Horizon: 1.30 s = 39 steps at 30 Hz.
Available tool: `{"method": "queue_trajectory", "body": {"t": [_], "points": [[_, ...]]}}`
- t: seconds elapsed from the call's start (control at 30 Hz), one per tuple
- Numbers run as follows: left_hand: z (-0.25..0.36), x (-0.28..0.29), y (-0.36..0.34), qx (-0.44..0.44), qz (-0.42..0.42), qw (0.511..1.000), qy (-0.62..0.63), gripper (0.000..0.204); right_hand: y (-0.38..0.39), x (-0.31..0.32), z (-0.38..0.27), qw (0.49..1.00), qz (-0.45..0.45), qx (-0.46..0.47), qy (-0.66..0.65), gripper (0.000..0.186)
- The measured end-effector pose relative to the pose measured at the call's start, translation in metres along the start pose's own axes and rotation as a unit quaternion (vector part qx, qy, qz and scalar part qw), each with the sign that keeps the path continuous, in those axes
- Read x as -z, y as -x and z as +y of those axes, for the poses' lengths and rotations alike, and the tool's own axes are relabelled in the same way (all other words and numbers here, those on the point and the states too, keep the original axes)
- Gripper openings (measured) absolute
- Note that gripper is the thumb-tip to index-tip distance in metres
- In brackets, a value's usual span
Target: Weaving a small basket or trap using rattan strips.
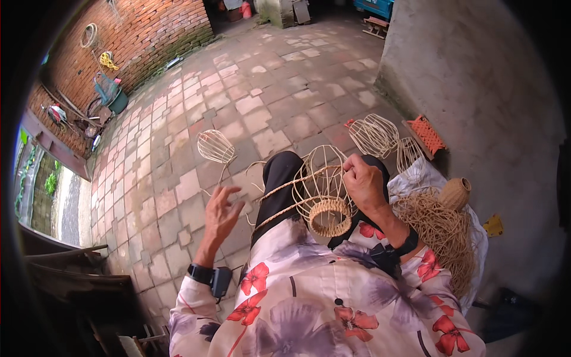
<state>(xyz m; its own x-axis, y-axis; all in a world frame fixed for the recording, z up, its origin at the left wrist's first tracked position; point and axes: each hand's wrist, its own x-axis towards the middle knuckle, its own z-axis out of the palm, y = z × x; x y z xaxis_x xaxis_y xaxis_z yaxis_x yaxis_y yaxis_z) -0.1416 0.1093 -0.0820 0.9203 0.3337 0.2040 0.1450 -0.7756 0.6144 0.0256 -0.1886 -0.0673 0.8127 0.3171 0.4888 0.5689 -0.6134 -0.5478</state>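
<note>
An unfinished wire basket frame (324, 169) lies in my lap, its woven straw ring (330, 217) toward me. My right hand (364, 185) is closed at the frame's right side, pinching a twisted straw cord (297, 179) against the wires. That cord runs left across my thigh, and a second twisted cord (278, 215) stretches out below it from the ring side. Left of the cords' loose ends, my left hand (222, 213) hovers with its fingers apart, holding nothing. The fingertips of my right hand are partly hidden.
One bare wire frame (216, 147) lies on the paved floor (172, 196) ahead, with more wire frames (375, 135) to the right. Beside my right leg, a white sack (479, 229) bears loose straw cord (437, 229) and a woven vase-shaped basket (455, 193). An orange woven stool (426, 135) stands by the wall.
</note>
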Motion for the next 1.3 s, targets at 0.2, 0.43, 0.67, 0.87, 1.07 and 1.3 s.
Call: {"method": "queue_trajectory", "body": {"t": [0.2, 0.43, 0.67, 0.87, 1.07, 1.3], "points": [[0.095, -0.048, -0.042, -0.155, -0.001, 0.985, 0.077, 0.02, 0.003, 0.001, -0.006, 1.0, -0.012, -0.007, -0.005, 0.007], [0.089, -0.057, -0.046, -0.231, -0.03, 0.972, 0.011, 0.012, 0.005, -0.004, -0.002, 1.0, 0.0, -0.031, 0.006, 0.008], [-0.156, 0.017, -0.008, 0.025, 0.105, 0.968, -0.224, 0.009, 0.001, 0.004, -0.004, 0.995, -0.017, -0.048, -0.087, 0.011], [-0.242, 0.056, 0.067, 0.247, 0.161, 0.915, -0.274, 0.021, 0.0, 0.014, -0.002, 0.988, -0.044, -0.069, -0.131, 0.011], [-0.194, 0.028, 0.04, 0.212, 0.014, 0.954, -0.211, 0.028, 0.0, 0.013, -0.004, 0.994, -0.04, -0.041, -0.097, 0.01], [0.022, -0.065, -0.077, -0.022, -0.067, 0.979, 0.19, 0.025, -0.033, 0.011, -0.014, 0.965, -0.041, 0.249, -0.073, 0.014]]}}
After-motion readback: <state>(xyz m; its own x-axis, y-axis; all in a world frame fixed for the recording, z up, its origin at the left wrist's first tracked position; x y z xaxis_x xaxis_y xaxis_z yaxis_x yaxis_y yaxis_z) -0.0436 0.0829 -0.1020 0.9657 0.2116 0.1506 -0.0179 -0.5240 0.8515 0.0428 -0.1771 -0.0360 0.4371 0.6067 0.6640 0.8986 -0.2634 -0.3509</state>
